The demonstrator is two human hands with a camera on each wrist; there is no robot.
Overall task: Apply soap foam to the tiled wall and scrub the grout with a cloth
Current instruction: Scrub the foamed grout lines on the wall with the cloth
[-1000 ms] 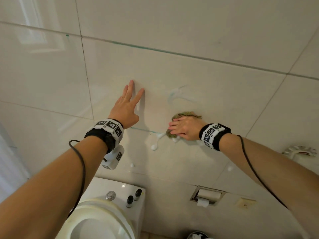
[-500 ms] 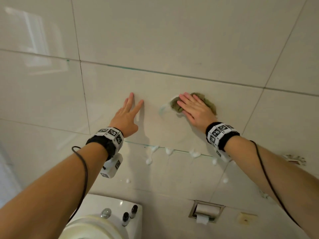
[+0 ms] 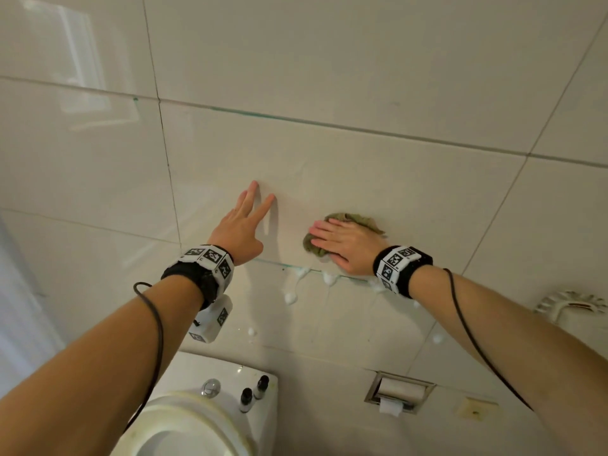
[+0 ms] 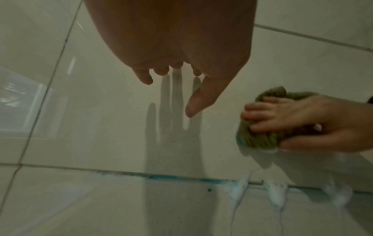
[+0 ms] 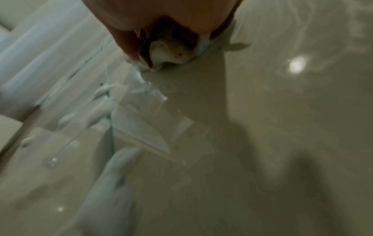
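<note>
Tiled wall, one cloth, two hands

Both arms reach forward; the left hand lies flat, fingers straight and spread; the right hand presses down, fingers extended.

Supporting surface: glossy cream tiled wall, large tiles with thin grout lines. The horizontal grout line shows blue-green staining. White soap foam sits in blobs on and below that line, with runs trailing toward 6 o'clock. An olive-green cloth lies bunched flat against the tile just above the line. At 3 o'clock of the foam, smaller flecks cling to the lower tile.
</note>
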